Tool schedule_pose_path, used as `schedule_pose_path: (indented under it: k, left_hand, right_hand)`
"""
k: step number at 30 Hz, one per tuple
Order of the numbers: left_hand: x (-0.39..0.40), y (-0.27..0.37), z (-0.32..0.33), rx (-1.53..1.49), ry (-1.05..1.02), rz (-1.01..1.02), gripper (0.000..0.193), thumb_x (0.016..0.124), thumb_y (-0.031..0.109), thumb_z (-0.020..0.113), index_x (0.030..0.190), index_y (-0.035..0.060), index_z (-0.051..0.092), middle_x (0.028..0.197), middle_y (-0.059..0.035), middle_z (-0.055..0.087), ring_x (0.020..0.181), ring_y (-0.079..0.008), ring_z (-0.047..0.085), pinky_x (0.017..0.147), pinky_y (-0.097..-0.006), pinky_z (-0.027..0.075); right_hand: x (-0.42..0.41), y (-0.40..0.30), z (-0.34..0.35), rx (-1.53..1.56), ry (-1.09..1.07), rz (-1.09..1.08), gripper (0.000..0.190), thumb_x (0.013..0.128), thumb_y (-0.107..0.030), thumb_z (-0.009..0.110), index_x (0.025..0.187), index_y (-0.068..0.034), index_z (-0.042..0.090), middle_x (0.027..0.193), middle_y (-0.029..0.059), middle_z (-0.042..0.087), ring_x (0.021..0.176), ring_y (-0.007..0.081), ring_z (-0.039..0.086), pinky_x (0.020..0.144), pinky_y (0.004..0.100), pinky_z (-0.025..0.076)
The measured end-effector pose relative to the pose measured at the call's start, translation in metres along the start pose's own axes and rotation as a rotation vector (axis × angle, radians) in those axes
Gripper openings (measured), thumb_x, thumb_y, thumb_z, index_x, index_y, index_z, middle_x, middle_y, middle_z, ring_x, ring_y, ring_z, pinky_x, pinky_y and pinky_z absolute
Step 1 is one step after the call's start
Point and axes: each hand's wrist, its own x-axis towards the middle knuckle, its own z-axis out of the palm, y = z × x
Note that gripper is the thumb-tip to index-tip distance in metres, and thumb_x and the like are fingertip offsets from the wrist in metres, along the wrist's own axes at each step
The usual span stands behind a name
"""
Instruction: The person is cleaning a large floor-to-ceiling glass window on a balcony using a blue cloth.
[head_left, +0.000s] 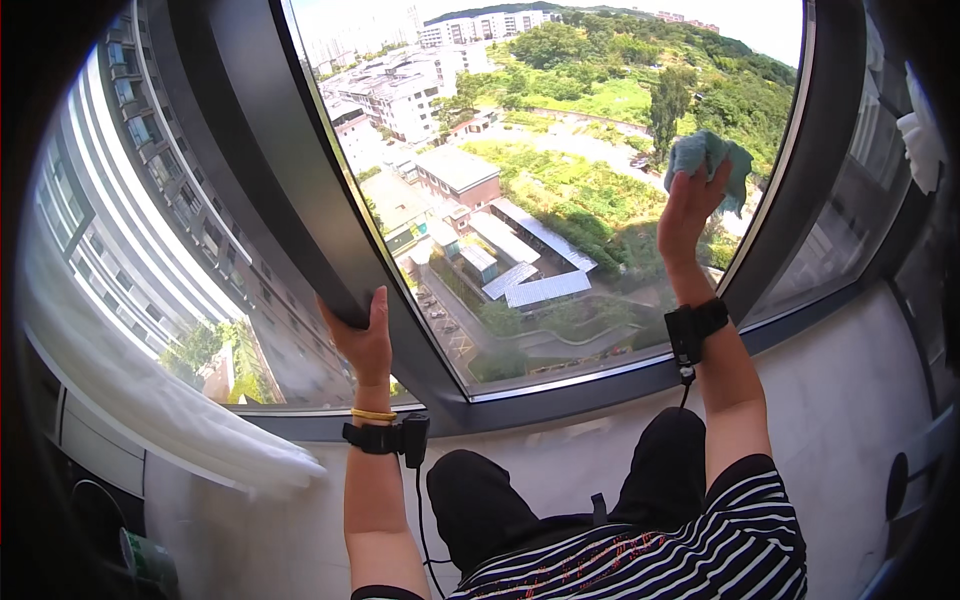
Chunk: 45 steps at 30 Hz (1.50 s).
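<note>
In front of me stands a tall window pane (555, 322) set in a dark grey metal frame (442, 412). My right hand (688, 214) presses a bunched pale teal cloth (701, 154) against the upper right part of the glass. At the left, my left hand (361, 341) grasps a thick vertical mullion (300, 180), with the thumb on the near face and the fingers mostly hidden around its far side. Both wrists wear black strapped devices with cables, and a yellow bracelet (373, 414) circles the left one.
A sheer white curtain (172, 427) hangs gathered at the left. Below it, near a dark round-fronted appliance (97, 506), is a green-and-white container (148, 559). Pale floor (825, 420) runs under the frame. Something white (921, 150) hangs at the far right. Buildings and trees show outside, far below.
</note>
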Motion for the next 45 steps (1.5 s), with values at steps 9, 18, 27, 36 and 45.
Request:
schedule_pose_path:
  k: [9,18,27,36,45]
  left_hand:
    - [-0.003,-0.003,0.002,-0.026,-0.062,-0.07,0.075,0.079,0.014,0.073,0.14,0.0002,0.031,0.122,-0.0155,0.053,0.105,-0.0217,0.054,0.091,-0.0309,0.044]
    - [-0.002,-0.003,-0.005,-0.062,-0.061,0.001,0.07,0.082,0.012,0.069,0.139,-0.0021,0.031,0.124,-0.015,0.051,0.106,-0.022,0.052,0.092,-0.0317,0.043]
    - [-0.007,-0.013,-0.008,-0.01,-0.032,-0.028,0.07,0.081,0.011,0.071,0.138,-0.0019,0.032,0.124,-0.0145,0.051,0.106,-0.0207,0.052,0.092,-0.0308,0.044]
    - [-0.002,-0.011,-0.004,-0.046,-0.106,-0.028,0.072,0.081,0.009,0.07,0.14,-0.0009,0.031,0.127,-0.0148,0.049,0.109,-0.0206,0.051,0.095,-0.0305,0.042]
    - [-0.006,-0.017,-0.008,-0.105,-0.059,-0.04,0.068,0.082,0.008,0.068,0.139,-0.0026,0.031,0.126,-0.0146,0.049,0.109,-0.0212,0.05,0.095,-0.0306,0.041]
  right_hand:
    - [-0.201,-0.128,0.086,0.218,-0.793,-1.017,0.024,0.079,-0.026,0.056,0.102,-0.027,0.064,0.142,-0.0022,0.04,0.135,0.0171,0.032,0.116,0.036,0.016]
    - [-0.043,0.063,-0.073,-0.302,-0.502,-0.373,0.056,0.08,-0.023,0.063,0.135,-0.021,0.049,0.149,0.017,0.027,0.132,0.036,0.033,0.105,0.0575,0.025]
    - [-0.02,-0.035,0.018,-0.072,0.003,-0.051,0.052,0.09,-0.035,0.054,0.135,-0.009,0.047,0.149,0.0259,0.02,0.139,0.0436,0.016,0.103,0.0679,0.009]
    - [-0.172,-0.092,0.059,-0.107,-0.696,-1.294,0.054,0.087,-0.023,0.046,0.14,-0.026,0.039,0.149,-0.0079,0.031,0.141,0.0111,0.02,0.119,0.0332,0.008]
    - [0.082,0.039,-0.068,-0.155,-0.262,-0.505,0.055,0.083,-0.021,0.063,0.136,-0.018,0.047,0.148,0.017,0.028,0.134,0.0403,0.029,0.108,0.0563,0.02]
